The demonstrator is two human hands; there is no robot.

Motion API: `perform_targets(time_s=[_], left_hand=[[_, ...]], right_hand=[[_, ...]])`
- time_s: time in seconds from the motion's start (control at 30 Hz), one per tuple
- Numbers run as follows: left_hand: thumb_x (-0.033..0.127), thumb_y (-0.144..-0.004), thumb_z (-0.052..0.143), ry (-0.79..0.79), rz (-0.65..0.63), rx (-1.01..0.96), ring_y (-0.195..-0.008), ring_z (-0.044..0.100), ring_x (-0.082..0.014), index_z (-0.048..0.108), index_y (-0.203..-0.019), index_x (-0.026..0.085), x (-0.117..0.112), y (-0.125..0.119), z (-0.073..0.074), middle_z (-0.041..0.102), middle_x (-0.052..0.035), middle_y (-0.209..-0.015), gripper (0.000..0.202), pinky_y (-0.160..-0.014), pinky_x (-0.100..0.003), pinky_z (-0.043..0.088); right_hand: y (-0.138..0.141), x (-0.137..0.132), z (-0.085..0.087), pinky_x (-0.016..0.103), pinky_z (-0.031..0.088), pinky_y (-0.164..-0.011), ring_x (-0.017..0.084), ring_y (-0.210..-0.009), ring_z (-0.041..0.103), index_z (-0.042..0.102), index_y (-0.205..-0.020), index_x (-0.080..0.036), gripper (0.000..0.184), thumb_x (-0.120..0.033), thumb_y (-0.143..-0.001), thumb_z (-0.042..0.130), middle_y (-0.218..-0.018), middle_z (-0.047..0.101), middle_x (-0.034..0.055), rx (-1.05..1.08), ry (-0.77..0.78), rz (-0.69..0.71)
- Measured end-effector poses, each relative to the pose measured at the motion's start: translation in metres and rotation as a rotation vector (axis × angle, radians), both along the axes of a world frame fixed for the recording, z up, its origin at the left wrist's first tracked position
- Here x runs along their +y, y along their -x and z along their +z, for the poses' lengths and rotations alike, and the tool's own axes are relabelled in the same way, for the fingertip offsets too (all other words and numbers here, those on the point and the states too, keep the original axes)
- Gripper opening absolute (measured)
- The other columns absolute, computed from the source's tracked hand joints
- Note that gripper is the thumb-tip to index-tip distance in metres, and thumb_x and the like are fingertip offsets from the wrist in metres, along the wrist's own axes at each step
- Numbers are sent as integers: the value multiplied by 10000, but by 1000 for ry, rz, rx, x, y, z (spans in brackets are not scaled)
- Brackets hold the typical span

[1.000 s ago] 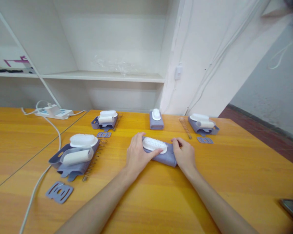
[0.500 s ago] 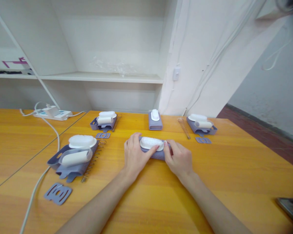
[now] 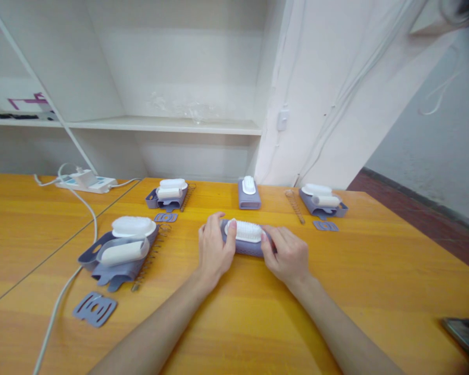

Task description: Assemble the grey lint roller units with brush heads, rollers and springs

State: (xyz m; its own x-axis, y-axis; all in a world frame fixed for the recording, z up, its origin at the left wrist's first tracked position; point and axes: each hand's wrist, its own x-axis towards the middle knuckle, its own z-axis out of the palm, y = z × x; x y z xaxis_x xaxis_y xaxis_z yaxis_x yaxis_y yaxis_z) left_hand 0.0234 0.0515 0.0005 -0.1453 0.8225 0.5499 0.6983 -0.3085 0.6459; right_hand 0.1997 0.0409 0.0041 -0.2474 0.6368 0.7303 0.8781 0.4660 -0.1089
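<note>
A lilac holder (image 3: 245, 247) with a white brush (image 3: 245, 230) seated on top is gripped at both ends near the middle of the wooden surface (image 3: 375, 271). The left hand (image 3: 214, 251) is wrapped round the holder's left end, with its thumb laid against the brush. The right hand (image 3: 287, 255) is closed over the right end, with the fingers curled onto the top edge. The holder is laid crosswise on the surface in front of the person.

To the left, a loose set (image 3: 117, 258) is laid out: an open lilac tray carrying a white brush head and a white roller. A wire spring (image 3: 148, 258) is seen just beside it, and a flat slotted plate (image 3: 95, 308) nearer the front edge. Farther back, a rear left set (image 3: 168, 194) and a rear right set (image 3: 323, 200) are arranged alike, and an assembled unit (image 3: 249, 192) is placed between them. A power strip (image 3: 85, 181) with its white cable (image 3: 62, 291) is found at the far left. A dark phone (image 3: 466, 336) is partly seen at the lower right corner.
</note>
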Motion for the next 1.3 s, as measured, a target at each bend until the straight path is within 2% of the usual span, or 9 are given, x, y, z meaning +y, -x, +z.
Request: perform_targets(time_s=[0.2, 0.33, 0.57, 0.7, 0.8, 0.93, 1.0, 1.13, 1.3], left_hand=[[382, -916, 392, 21, -76, -2, -1072, 541, -237, 474, -1140, 175, 2, -1, -3, 590, -102, -1128, 316, -919, -403, 396], [376, -916, 392, -7, -20, 23, -1058, 518, -238, 482, -1111, 166, 4, 0, -4, 570, -105, -1088, 301, -918, -410, 391], [432, -901, 408, 26, 182, 69, -1034, 484, -276, 509, -1060, 171, 3, -2, -4, 526, -115, -1060, 322, -871, -460, 404], [443, -882, 454, -15, 92, -32, -1015, 496, -253, 490, -1060, 160, 5, -2, -5, 509, -113, -1040, 336, -889, -435, 419], [400, -903, 431, -23, -49, -188, -977, 535, -211, 475, -1063, 177, 6, -1, -5, 522, -97, -1042, 277, -863, -380, 450], [365, -932, 374, 28, -246, -337, -930, 591, -174, 467, -1071, 194, 3, -1, -3, 580, -74, -1026, 239, -837, -329, 468], [364, -934, 369, 50, -309, -357, -931, 603, -173, 467, -1076, 195, 0, -2, -3, 599, -72, -1017, 242, -827, -317, 474], [352, -928, 387, 39, -326, -283, -969, 594, -179, 480, -1078, 197, -3, -3, -2, 600, -78, -1051, 235, -837, -314, 471], [352, -932, 374, 34, -265, -215, -961, 585, -180, 491, -1058, 196, -3, -2, -1, 602, -77, -1032, 232, -826, -316, 466]], right_hand=[[0, 3, 1, 346, 423, -859, 231, -987, 529, 535, -1186, -124, 365, -321, -901, 423, -1068, 596, 113, 39, 149, 47], [3, -1, 4, 353, 426, -878, 247, -1060, 509, 471, -1289, -145, 470, -383, -886, 423, -1188, 549, 120, -25, 195, 45], [18, -15, 34, 355, 448, -729, 280, -941, 570, 311, -1415, -227, 673, -587, -851, 389, -1127, 582, 114, -233, 361, -32], [30, -23, 45, 363, 435, -666, 284, -834, 591, 312, -1408, -289, 666, -633, -840, 367, -1008, 604, 105, -332, 461, -61], [34, -26, 46, 379, 434, -738, 289, -949, 555, 313, -1402, -295, 644, -584, -837, 421, -1137, 560, 115, -311, 480, -27], [30, -24, 45, 419, 388, -881, 307, -1152, 437, 317, -1390, -294, 712, -466, -752, 583, -1364, 397, 120, -286, 489, 29], [28, -23, 45, 419, 385, -883, 297, -1123, 462, 391, -1334, -284, 656, -420, -731, 609, -1318, 438, 118, -290, 517, 17], [26, -24, 49, 400, 415, -795, 275, -945, 561, 549, -1071, -229, 363, -347, -731, 591, -1086, 566, 108, -345, 567, -86], [14, -24, 58, 351, 421, -648, 285, -828, 620, 536, -1059, -201, 380, -240, -686, 592, -991, 603, 119, -414, 619, -248]])
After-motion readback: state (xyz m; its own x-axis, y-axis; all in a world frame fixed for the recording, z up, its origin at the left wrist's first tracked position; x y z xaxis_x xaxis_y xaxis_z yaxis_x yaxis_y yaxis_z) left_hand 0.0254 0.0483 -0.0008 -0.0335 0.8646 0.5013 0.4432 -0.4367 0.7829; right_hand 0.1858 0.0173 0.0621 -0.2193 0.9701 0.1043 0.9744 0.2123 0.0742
